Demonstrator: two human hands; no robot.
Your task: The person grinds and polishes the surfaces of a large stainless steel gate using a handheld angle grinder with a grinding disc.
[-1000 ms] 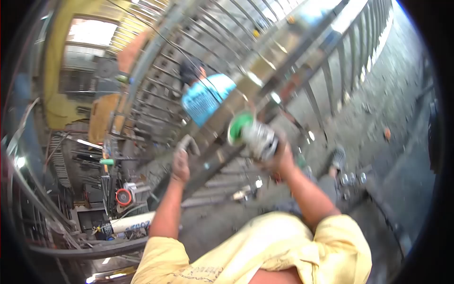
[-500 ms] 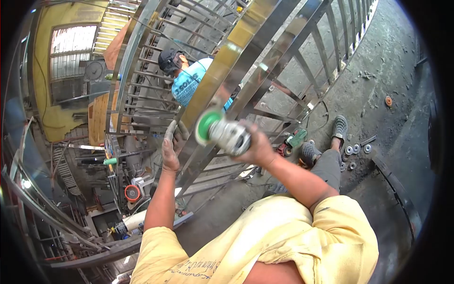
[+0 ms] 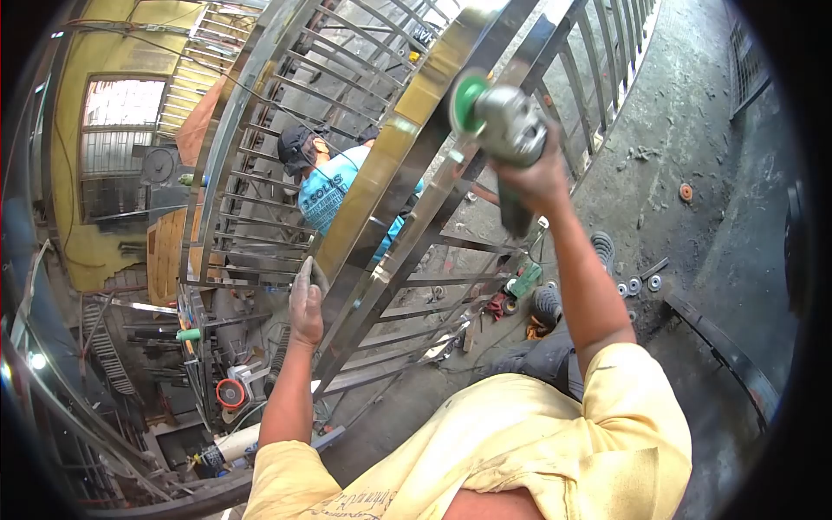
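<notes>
My right hand (image 3: 537, 178) grips an angle grinder (image 3: 511, 121) with a green-backed disc (image 3: 470, 102). The grinder is slightly blurred. Its disc is over the upper part of a long, shiny metal beam (image 3: 381, 195); whether it touches cannot be made out. That beam belongs to a large barred metal frame slanting across the view. My left hand (image 3: 306, 303), dusty and with fingers stretched out, lies against the beam's lower left edge; part of it is hidden behind the metal.
Behind the bars, a person in a blue shirt (image 3: 334, 191) and dark cap bends down. A green power tool (image 3: 524, 279) lies on the floor near my feet, with several loose discs (image 3: 654, 282) to the right. Another grinder with a red disc (image 3: 230, 393) is at lower left.
My right hand has carried the angle grinder up and to the right along the beam. My left hand stays at the beam's edge, a little lower in view.
</notes>
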